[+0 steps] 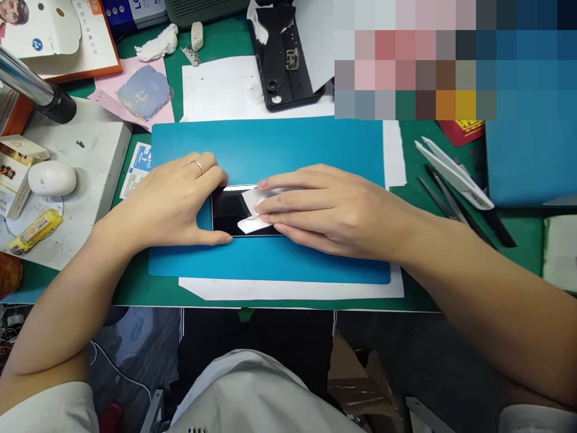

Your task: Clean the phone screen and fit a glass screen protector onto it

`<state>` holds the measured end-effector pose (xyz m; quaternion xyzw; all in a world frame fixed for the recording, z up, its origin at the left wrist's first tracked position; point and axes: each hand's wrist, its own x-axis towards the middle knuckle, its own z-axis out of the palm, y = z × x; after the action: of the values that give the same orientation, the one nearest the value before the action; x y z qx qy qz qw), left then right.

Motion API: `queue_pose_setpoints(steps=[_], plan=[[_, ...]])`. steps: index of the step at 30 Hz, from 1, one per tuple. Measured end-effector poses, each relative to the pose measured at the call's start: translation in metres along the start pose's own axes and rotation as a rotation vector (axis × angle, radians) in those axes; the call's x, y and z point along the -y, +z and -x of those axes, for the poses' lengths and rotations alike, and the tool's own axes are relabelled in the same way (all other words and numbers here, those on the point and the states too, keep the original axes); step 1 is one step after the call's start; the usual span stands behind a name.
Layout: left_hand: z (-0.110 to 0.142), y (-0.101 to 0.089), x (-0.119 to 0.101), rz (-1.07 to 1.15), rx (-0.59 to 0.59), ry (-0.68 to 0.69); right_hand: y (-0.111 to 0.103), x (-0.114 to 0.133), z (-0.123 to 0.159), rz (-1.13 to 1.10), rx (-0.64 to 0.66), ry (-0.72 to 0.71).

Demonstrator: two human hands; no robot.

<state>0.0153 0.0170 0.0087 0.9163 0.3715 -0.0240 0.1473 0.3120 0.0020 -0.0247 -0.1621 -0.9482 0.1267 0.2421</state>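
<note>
A dark, glossy phone [225, 211] lies flat on a blue mat [270, 264], its right part hidden under my right hand. My left hand [180, 198], with a ring on one finger, clasps the phone's left end between thumb and fingers. The fingers of my right hand [333, 210] press a folded white wipe [253, 224] onto the screen. Part of the wipe is covered by those fingers.
White paper [216, 81] lies beneath the mat. Behind stands a black phone fixture [288, 66]. Tweezers and a white-handled tool [455, 174] lie right. At left are a white box [90, 156], an earbud case [52, 178] and a yellow packet [36, 232].
</note>
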Motion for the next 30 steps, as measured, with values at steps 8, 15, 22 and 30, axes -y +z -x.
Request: queue_pose_setpoints(steps=[8, 15, 22, 30], plan=[[-0.001, 0.0, 0.0, 0.0, 0.006, 0.002, 0.0, 0.001, -0.008, 0.023, 0.053, -0.016], [0.002, -0.002, 0.002, -0.012, -0.023, 0.028, 0.002, -0.028, 0.007, 0.036, 0.0, 0.218], [0.003, -0.003, 0.003, -0.046, -0.011, 0.05, -0.003, -0.031, 0.014, 0.013, -0.063, 0.271], [0.007, -0.006, 0.005, -0.069, -0.015, 0.051, -0.013, -0.026, 0.012, -0.018, -0.109, 0.418]])
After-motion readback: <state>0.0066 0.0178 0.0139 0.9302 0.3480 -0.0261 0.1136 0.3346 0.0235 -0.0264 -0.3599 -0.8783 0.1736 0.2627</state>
